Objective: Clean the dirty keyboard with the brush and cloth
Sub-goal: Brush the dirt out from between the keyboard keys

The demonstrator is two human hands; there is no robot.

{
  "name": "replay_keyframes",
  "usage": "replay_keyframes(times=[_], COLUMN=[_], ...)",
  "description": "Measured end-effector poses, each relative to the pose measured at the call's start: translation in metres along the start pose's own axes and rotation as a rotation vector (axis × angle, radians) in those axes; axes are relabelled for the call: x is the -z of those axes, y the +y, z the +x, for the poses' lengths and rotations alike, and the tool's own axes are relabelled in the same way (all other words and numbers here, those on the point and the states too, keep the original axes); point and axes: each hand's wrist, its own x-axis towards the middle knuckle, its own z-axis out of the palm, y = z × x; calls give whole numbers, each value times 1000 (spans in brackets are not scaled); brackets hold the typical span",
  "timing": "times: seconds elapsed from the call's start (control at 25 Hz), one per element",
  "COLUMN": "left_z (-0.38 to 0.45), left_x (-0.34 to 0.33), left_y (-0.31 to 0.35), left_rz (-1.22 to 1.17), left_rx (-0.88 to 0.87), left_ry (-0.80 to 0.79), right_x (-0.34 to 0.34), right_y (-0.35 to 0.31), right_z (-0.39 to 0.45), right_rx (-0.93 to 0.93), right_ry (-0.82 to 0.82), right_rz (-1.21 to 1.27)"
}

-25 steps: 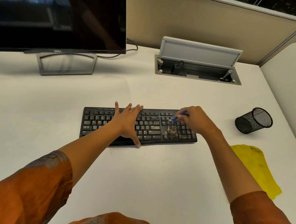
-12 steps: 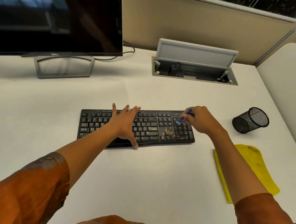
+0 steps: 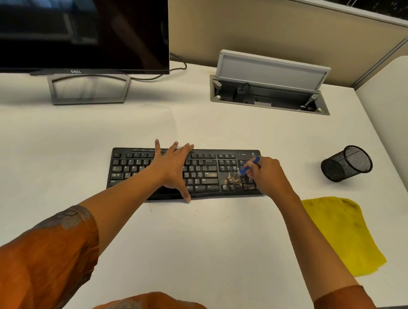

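Observation:
A black keyboard (image 3: 131, 167) lies in the middle of the white desk, with brown crumbs scattered over its right-hand keys. My left hand (image 3: 174, 167) rests flat on the keyboard's middle, fingers spread and thumb at the front edge. My right hand (image 3: 267, 176) grips a small blue brush (image 3: 247, 167) over the number pad, its head just above the dirty patch. A yellow cloth (image 3: 343, 232) lies flat on the desk to the right of my right forearm.
A black mesh pen cup (image 3: 346, 163) lies on its side at the right. A Dell monitor (image 3: 79, 27) stands at the back left. A cable box with its lid raised (image 3: 270, 87) is set into the desk behind the keyboard. The desk's right edge meets a white partition.
My right hand has swept the brush back and forth a little over the number pad. The left hand stays pressed on the keyboard. The camera has shifted slightly.

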Motion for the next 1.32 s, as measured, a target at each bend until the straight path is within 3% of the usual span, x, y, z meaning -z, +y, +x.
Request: replay_keyframes(times=[0.12, 0.32, 0.56, 0.8, 1.0, 1.2, 1.32], left_z=[0, 0, -1, -1, 0, 1, 5], left_x=[0, 0, 1, 1, 0, 3, 2], left_y=[-1, 2, 2, 2, 2, 14, 31], left_rz=[-10, -10, -9, -8, -18, 54, 62], left_rx=[-1, -1, 2, 5, 9, 12, -6], left_ry=[2, 4, 1, -2, -3, -25, -29], right_x=[4, 3, 2, -2, -2, -1, -9], right_y=[4, -14, -6, -14, -9, -21, -18], right_z=[1, -1, -11, -12, -17, -8, -8], right_rx=[-27, 19, -74, -22, -104, -33, -42], right_ry=[-81, 122, 21, 161, 58, 203, 172], right_rz=[-46, 102, -89, 28, -179, 78, 57])
